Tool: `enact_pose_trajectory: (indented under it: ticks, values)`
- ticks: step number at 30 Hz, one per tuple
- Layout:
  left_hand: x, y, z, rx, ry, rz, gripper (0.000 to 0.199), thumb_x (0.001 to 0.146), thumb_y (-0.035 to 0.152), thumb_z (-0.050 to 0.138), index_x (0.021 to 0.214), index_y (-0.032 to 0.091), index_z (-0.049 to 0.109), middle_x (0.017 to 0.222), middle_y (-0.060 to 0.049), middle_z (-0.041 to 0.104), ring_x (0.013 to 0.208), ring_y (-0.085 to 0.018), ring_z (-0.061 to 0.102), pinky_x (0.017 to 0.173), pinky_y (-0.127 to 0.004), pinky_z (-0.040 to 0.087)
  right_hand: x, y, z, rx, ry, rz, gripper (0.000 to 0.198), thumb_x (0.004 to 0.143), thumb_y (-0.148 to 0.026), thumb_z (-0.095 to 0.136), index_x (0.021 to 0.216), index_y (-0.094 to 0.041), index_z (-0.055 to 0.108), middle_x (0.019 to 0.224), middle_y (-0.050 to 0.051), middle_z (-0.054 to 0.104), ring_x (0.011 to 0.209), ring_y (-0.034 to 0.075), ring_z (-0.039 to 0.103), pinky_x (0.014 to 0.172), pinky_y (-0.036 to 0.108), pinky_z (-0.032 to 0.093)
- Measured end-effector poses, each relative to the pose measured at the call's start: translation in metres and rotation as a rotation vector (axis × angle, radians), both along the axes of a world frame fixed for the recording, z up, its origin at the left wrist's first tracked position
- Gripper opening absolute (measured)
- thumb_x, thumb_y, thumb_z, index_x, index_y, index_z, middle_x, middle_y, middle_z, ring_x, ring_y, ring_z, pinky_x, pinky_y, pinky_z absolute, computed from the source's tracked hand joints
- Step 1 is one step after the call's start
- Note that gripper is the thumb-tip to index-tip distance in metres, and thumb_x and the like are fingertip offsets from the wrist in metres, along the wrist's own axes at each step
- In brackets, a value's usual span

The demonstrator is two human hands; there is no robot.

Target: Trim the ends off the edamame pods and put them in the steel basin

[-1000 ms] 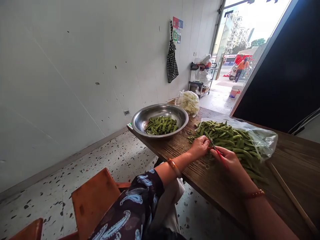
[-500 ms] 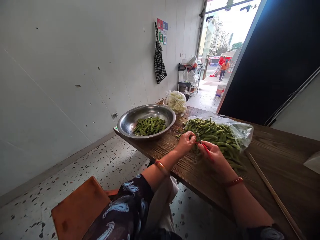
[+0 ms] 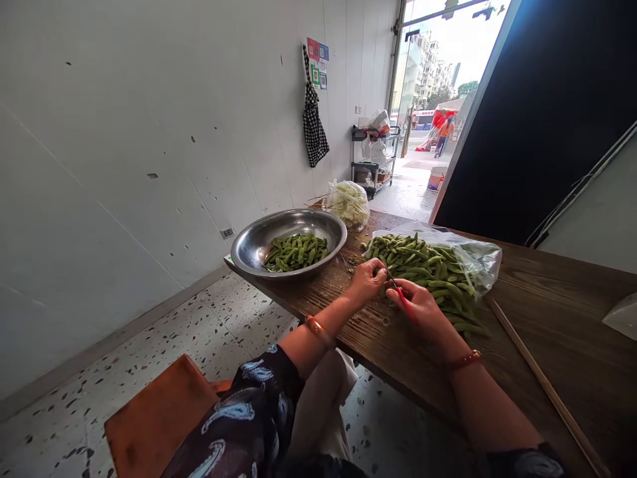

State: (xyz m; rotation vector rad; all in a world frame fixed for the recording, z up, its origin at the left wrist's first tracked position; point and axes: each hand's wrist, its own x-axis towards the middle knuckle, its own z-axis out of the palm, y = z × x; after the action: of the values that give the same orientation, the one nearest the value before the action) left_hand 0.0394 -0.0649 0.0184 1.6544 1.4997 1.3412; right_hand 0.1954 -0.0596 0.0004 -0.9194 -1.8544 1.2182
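My right hand (image 3: pixel 415 304) is closed around red-handled scissors (image 3: pixel 407 305), their dark blades pointing up and left toward the fingertips of my left hand (image 3: pixel 368 280). Thumb and fingers of the left hand are pinched together close to the blade tips; what they pinch is hidden. Just beyond both hands lies a heap of green soybean pods (image 3: pixel 423 262), spilling out of a clear plastic bag (image 3: pixel 480 265) onto the wooden table. To the left, a wide steel basin (image 3: pixel 243 249) holds a smaller pile of green pods (image 3: pixel 297 252).
Behind the basin sits a plastic bag of pale vegetable (image 3: pixel 348 204). A long wooden stick (image 3: pixel 542 382) lies on the right of the wooden table (image 3: pixel 557 292). An orange-brown stool (image 3: pixel 156 415) stands at lower left. A cart (image 3: pixel 373 156) is by the doorway; a person walks outside.
The scissors have tipped further left, with the blades now at my left fingertips. Both hands remain close together, and the whole view has shifted slightly.
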Motion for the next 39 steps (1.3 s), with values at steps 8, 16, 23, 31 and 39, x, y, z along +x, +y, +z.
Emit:
enact_pose_trajectory:
  ticks: [8,16,23,31,39]
  values:
    - [-0.001,-0.001,-0.004,0.025,0.027,-0.012,0.010,0.075,0.018,0.046,0.067,0.016,0.051,0.064,0.003,0.050,0.063,-0.010,0.043,0.064,-0.023,0.036,0.001,-0.005,0.004,-0.025,0.000,-0.003,0.044,0.073,-0.056,0.066,0.087,-0.014,0.068,0.064,-0.001,0.054,0.058,0.011,0.042,0.052,0.024,0.033]
    - [-0.028,-0.007,0.030,0.091,0.117,0.031,0.022,0.085,0.027,0.045,0.066,0.017,0.048,0.059,0.003,0.046,0.062,-0.011,0.044,0.061,-0.023,0.036,0.005,-0.002,-0.010,-0.115,0.114,-0.062,0.054,0.076,-0.058,0.064,0.107,-0.014,0.066,0.057,-0.003,0.045,0.049,0.009,0.034,0.042,0.023,0.026]
    - [-0.133,-0.004,0.083,0.194,0.424,0.437,0.009,0.084,0.024,0.052,0.078,0.018,0.055,0.072,-0.002,0.059,0.064,-0.014,0.051,0.064,-0.028,0.040,0.005,-0.003,-0.011,-0.210,0.134,-0.054,0.052,0.078,-0.056,0.064,0.112,-0.017,0.064,0.058,-0.005,0.041,0.047,0.008,0.032,0.040,0.022,0.027]
    - [-0.164,-0.015,0.074,0.134,0.365,0.392,0.011,0.081,0.021,0.053,0.087,0.017,0.061,0.082,-0.006,0.068,0.075,-0.017,0.062,0.070,-0.029,0.047,0.006,-0.004,-0.009,-0.218,0.136,-0.105,0.049,0.077,-0.054,0.065,0.111,-0.018,0.063,0.057,-0.007,0.038,0.046,0.007,0.032,0.039,0.021,0.026]
    - [-0.072,0.001,0.034,0.039,0.314,-0.128,0.018,0.084,0.027,0.053,0.093,0.015,0.063,0.091,-0.009,0.067,0.084,-0.018,0.064,0.080,-0.031,0.050,0.007,-0.002,-0.002,-0.178,0.149,-0.199,0.046,0.078,-0.053,0.064,0.107,-0.017,0.063,0.059,-0.005,0.042,0.049,0.008,0.036,0.042,0.021,0.030]
